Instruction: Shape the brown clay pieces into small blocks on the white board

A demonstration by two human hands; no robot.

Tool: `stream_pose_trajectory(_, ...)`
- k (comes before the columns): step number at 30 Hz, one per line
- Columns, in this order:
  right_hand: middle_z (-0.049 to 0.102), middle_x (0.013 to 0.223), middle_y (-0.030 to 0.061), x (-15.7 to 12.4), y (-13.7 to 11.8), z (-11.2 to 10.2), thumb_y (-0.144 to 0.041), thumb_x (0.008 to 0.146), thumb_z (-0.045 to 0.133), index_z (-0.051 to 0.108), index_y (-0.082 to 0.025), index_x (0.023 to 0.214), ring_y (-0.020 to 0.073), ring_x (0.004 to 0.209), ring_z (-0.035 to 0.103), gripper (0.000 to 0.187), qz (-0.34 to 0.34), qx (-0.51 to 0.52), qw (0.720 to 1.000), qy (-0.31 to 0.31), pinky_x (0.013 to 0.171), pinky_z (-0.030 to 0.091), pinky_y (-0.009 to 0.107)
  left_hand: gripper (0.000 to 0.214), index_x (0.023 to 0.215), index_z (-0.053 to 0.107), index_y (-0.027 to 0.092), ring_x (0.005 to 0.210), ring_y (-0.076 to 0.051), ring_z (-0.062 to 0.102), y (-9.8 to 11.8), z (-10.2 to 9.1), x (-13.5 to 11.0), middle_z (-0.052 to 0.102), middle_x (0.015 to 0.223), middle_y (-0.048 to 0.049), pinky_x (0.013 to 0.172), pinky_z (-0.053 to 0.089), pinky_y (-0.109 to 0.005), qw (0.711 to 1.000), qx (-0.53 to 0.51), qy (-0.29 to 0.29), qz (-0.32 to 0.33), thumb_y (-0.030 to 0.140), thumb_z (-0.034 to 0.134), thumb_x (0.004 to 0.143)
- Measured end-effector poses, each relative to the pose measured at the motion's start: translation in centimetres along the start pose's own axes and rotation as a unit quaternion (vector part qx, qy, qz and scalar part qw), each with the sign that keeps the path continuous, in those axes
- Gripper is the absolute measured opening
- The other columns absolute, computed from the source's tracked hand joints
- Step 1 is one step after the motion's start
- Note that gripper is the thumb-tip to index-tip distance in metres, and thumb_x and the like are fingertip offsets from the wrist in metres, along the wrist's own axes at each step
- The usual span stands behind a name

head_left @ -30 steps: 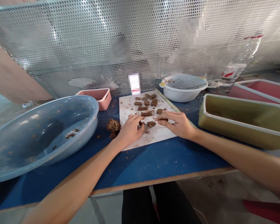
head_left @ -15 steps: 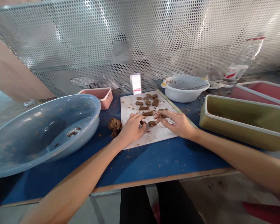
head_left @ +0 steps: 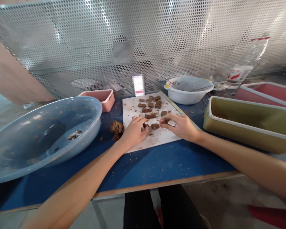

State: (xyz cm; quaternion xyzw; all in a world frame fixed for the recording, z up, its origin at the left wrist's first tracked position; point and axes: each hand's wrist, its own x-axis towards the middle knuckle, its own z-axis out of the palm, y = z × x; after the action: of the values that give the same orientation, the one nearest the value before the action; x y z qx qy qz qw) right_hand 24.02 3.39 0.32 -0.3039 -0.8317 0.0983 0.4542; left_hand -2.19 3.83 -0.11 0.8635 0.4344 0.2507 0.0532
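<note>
Both hands are over a white board [head_left: 133,109] strewn with brown clay crumbs. My left hand [head_left: 136,130] rests on its left part, thumb and fingers curled around a small dark lump of clay [head_left: 145,125]. From the right comes my right hand [head_left: 178,125], with thumb and fingertips brought together; whatever lies between them is too small to make out. A short clay block [head_left: 154,126] sits between the hands, close to the right fingertips. Just beyond are a clay roll [head_left: 150,116] and several small clay blocks [head_left: 150,105]. Left of the board is a rough clay clump [head_left: 116,127].
A big blue basin [head_left: 85,149] stands left, with a small pink bin [head_left: 108,103] behind it. Toward the right are a white basin [head_left: 188,97], an olive bin [head_left: 240,130], a red bin [head_left: 271,95] and a plastic bottle [head_left: 240,71]. Perforated metal sheeting [head_left: 157,38] rises behind.
My right hand's fingers have drawn together and shifted slightly, uncovering a clay block behind them. The left hand stays in nearly the same place.
</note>
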Motion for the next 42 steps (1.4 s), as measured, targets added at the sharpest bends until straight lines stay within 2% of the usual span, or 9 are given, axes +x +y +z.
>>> stream_pose_trajectory(4, 0.074, 0.077, -0.0013, 0.1, 0.0, -0.5, -0.045, 0.107, 0.065, 0.072, -0.023, 0.091, 0.013, 0.064, 0.067, 0.028, -0.003, -0.011, 0.999, -0.045, 0.065, 0.052, 0.026, 0.031, 0.133, 0.067, 0.019, 0.129, -0.034, 0.058, -0.1, 0.1, -0.1, 0.071, 0.12, -0.0119, 0.107, 0.056, -0.054, 1.0, -0.004, 0.005, 0.005, 0.022, 0.058, 0.104)
stream_pose_trajectory(7, 0.064, 0.066, -0.0024, 0.1, -0.1, -0.7, -0.049, 0.11, 0.059, 0.064, -0.023, 0.077, 0.0129, 0.06, 0.06, 0.042, -0.018, -0.032, 0.997, -0.062, 0.06, 0.045, 0.027, 0.03, 0.132, 0.067, 0.019, 0.129, -0.034, 0.058, 0.0, 0.1, 0.0, 0.071, 0.12, -0.0123, 0.107, 0.056, -0.054, 1.0, -0.007, 0.007, 0.007, 0.021, 0.058, 0.104)
stream_pose_trajectory(13, 0.08, 0.092, 0.0017, 0.0, -0.2, 0.0, -0.045, 0.104, 0.071, 0.073, -0.024, 0.103, 0.0162, 0.08, 0.075, 0.021, -0.006, 0.001, 0.999, -0.031, 0.075, 0.059, 0.028, 0.035, 0.134, 0.067, 0.016, 0.125, -0.036, 0.058, 0.1, 0.1, 0.0, 0.071, 0.118, -0.0136, 0.104, 0.057, -0.054, 1.0, 0.008, 0.002, 0.005, 0.016, 0.057, 0.1)
stream_pose_trajectory(17, 0.082, 0.096, 0.0027, 0.3, -0.5, 0.0, -0.037, 0.106, 0.069, 0.078, -0.027, 0.106, 0.019, 0.087, 0.078, 0.014, -0.044, 0.034, 0.998, -0.03, 0.083, 0.064, 0.034, 0.033, 0.13, 0.07, 0.018, 0.124, -0.035, 0.057, 0.1, 0.0, 0.0, 0.071, 0.119, -0.0128, 0.104, 0.055, -0.053, 1.0, 0.004, 0.024, 0.002, 0.015, 0.055, 0.1)
stream_pose_trajectory(23, 0.08, 0.121, 0.0078, 0.8, -0.9, -0.5, -0.042, 0.093, 0.086, 0.081, -0.029, 0.097, 0.0309, 0.125, 0.072, 0.015, -0.116, 0.023, 0.993, -0.003, 0.108, 0.06, 0.055, 0.023, 0.11, 0.077, 0.026, 0.115, -0.028, 0.065, 2.2, -1.0, 0.1, 0.075, 0.114, -0.0058, 0.107, 0.051, -0.049, 0.983, -0.181, 0.038, 0.005, 0.033, 0.055, 0.11)
stream_pose_trajectory(28, 0.072, 0.111, 0.0085, 0.5, -0.9, -0.1, -0.046, 0.087, 0.09, 0.076, -0.026, 0.093, 0.0284, 0.111, 0.069, 0.025, -0.162, -0.01, 0.987, 0.012, 0.097, 0.061, 0.051, 0.027, 0.098, 0.08, 0.025, 0.11, -0.027, 0.067, 3.4, -1.0, -0.1, 0.075, 0.106, -0.0067, 0.103, 0.053, -0.048, 0.96, -0.279, 0.001, 0.012, 0.046, 0.065, 0.106)
stream_pose_trajectory(33, 0.066, 0.108, 0.0083, 0.2, -1.1, -0.2, -0.039, 0.089, 0.089, 0.067, -0.025, 0.093, 0.0286, 0.107, 0.066, 0.027, -0.167, -0.031, 0.986, 0.002, 0.093, 0.059, 0.049, 0.026, 0.094, 0.081, 0.025, 0.107, -0.027, 0.07, 3.3, -0.8, -0.1, 0.078, 0.104, -0.0069, 0.102, 0.057, -0.047, 0.94, -0.34, -0.03, 0.001, 0.048, 0.071, 0.101)
stream_pose_trajectory(37, 0.064, 0.107, 0.0087, 0.2, -1.4, -0.3, -0.042, 0.09, 0.088, 0.063, -0.024, 0.091, 0.0285, 0.106, 0.065, 0.031, -0.16, -0.052, 0.986, -0.01, 0.091, 0.059, 0.049, 0.027, 0.093, 0.082, 0.023, 0.096, -0.025, 0.069, 3.3, -0.5, -0.1, 0.076, 0.098, -0.0079, 0.091, 0.058, -0.044, 0.915, -0.4, -0.038, -0.018, 0.048, 0.075, 0.098)
stream_pose_trajectory(42, 0.063, 0.119, 0.0105, 0.3, -1.1, -0.9, -0.051, 0.088, 0.088, 0.069, -0.027, 0.115, 0.0291, 0.117, 0.065, 0.041, -0.131, -0.009, 0.991, -0.036, 0.101, 0.061, 0.049, 0.03, 0.097, 0.083, 0.022, 0.099, -0.025, 0.07, 3.2, -0.4, -0.1, 0.077, 0.103, -0.0094, 0.092, 0.057, -0.043, 0.883, -0.462, -0.056, -0.058, 0.051, 0.079, 0.094)
